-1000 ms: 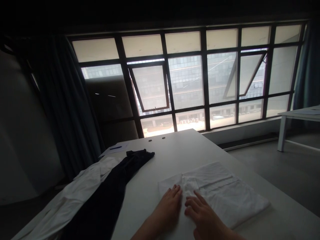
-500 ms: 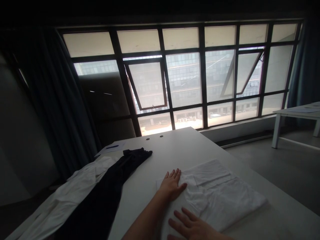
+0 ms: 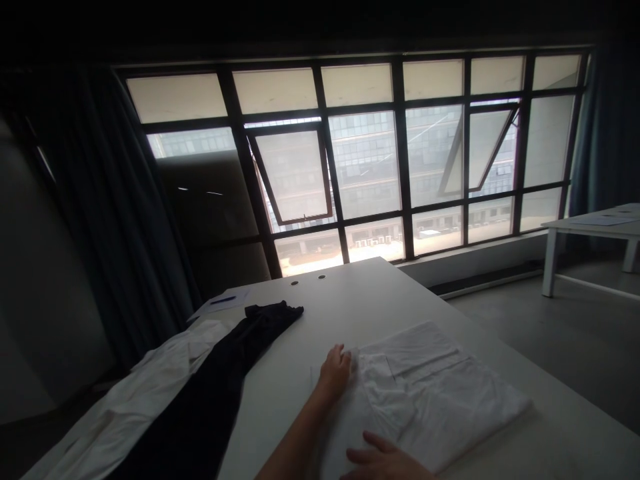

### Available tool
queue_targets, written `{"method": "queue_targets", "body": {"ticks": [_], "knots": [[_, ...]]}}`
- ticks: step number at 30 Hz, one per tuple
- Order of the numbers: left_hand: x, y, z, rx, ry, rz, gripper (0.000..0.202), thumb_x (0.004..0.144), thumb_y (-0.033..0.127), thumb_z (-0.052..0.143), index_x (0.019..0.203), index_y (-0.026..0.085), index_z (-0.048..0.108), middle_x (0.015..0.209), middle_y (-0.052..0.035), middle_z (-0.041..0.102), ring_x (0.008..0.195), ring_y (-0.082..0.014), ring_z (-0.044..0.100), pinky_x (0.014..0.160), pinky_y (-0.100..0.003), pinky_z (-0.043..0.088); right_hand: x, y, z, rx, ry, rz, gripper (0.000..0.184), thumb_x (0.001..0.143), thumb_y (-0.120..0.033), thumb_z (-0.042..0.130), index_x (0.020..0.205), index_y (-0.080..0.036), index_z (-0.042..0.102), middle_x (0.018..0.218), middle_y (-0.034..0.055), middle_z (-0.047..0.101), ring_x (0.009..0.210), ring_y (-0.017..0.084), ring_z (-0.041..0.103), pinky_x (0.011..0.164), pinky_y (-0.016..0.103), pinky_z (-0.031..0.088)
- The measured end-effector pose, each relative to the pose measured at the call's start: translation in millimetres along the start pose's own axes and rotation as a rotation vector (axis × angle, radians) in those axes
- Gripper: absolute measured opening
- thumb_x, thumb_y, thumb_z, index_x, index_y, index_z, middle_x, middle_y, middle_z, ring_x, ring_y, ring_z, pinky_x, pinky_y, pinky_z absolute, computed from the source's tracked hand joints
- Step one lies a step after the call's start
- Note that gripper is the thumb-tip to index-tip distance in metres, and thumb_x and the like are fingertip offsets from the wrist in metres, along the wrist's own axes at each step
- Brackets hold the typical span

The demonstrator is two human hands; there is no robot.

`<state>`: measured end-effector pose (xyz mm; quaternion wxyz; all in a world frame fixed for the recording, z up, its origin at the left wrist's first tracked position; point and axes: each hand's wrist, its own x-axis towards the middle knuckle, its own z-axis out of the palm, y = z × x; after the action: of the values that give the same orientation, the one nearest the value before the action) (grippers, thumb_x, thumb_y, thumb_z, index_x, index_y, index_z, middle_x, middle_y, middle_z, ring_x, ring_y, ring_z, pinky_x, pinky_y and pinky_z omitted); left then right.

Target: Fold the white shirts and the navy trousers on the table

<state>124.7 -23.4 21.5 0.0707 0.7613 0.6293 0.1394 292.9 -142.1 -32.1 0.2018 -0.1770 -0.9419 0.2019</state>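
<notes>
A folded white garment (image 3: 440, 393) lies flat on the white table (image 3: 370, 300) in front of me. My left hand (image 3: 334, 371) rests at its far left corner with the fingers curled, pinching the cloth's edge. At the garment's near edge my right hand (image 3: 385, 460) lies flat with the fingers stretched out, partly cut off by the bottom of the picture.
On the left of the table a long black garment (image 3: 220, 393) lies over a white one (image 3: 150, 387). A sheet of paper with a blue pen (image 3: 223, 301) sits at the far left corner. A second white table (image 3: 595, 230) stands at the right. Windows and dark curtains fill the back.
My left hand has gone from flat and spread to curled on the garment's corner. My right hand has slid back toward me along the near edge.
</notes>
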Motion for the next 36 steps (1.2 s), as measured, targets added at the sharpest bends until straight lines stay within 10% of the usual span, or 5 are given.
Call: {"method": "queue_targets", "body": {"ticks": [6,16,30,36], "knots": [[-47.3,-29.7,-19.1,0.068,-0.125,0.163,0.066,0.097,0.059,0.035,0.153,0.023,0.039,0.162,-0.0078,0.029,0.150,-0.0281,0.026,0.122,-0.048,0.022,-0.3,-11.1,-13.3,0.441,0.256,0.369,0.058,0.102,-0.054,0.032,0.087,-0.015,0.074,0.081,0.0056,0.073,0.077,0.017,0.070,0.072,0.026,0.053],[-60.9,-38.9,-0.2,0.159,-0.058,0.163,0.068,0.099,0.064,0.027,0.156,0.027,0.035,0.164,-0.0061,0.024,0.152,-0.0303,0.017,0.123,-0.050,0.016,1.0,2.8,0.5,-0.797,0.261,-0.135,0.034,0.102,-0.028,0.046,0.136,-0.024,0.052,0.137,0.0047,0.064,0.126,0.020,0.058,0.114,0.033,0.035],[-17.5,-59.2,-3.6,0.217,0.115,-0.119,0.068,0.102,0.047,0.023,0.151,0.002,0.036,0.159,-0.0221,0.030,0.151,-0.0339,0.019,0.121,-0.055,0.017,-7.5,8.4,-1.3,-0.666,0.124,-0.184,0.031,0.106,-0.035,0.040,0.131,-0.025,0.056,0.136,0.0030,0.065,0.122,0.017,0.061,0.105,0.026,0.043],[-47.4,-26.2,-18.5,0.077,0.093,0.495,0.057,0.103,0.042,0.034,0.157,0.023,0.030,0.165,-0.0035,0.023,0.152,-0.0217,0.018,0.125,-0.043,0.018,-7.7,11.8,-0.9,-0.264,0.196,0.038,0.037,0.102,-0.039,0.044,0.076,-0.022,0.064,0.076,0.0004,0.073,0.074,0.012,0.067,0.082,0.024,0.048]]}}
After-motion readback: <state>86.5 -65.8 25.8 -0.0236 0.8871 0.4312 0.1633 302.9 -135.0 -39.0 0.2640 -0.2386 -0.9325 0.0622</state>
